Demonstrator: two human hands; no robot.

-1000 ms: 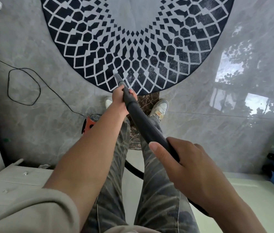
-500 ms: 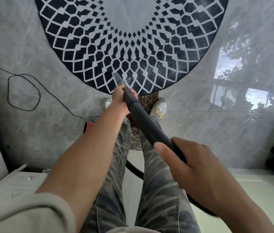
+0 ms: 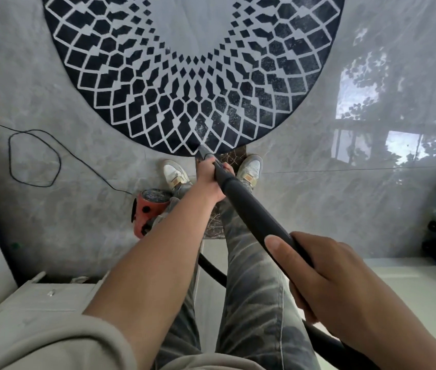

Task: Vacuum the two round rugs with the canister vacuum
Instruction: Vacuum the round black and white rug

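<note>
Gripping the long black tube (image 3: 249, 209) in left hand (image 3: 210, 180) and right hand (image 3: 326, 273), we vacuumed the round black-and-white rug's (image 3: 158, 89) lower edge; next we likely had to push upward.

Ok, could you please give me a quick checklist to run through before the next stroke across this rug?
1. Left hand grips the wand near its nozzle: ok.
2. Right hand grips the wand's upper end: ok.
3. Nozzle on the near edge of the rug: ok.
4. Power cord off the rug, looped on the floor: ok.
5. Canister vacuum running: cannot tell.
</note>
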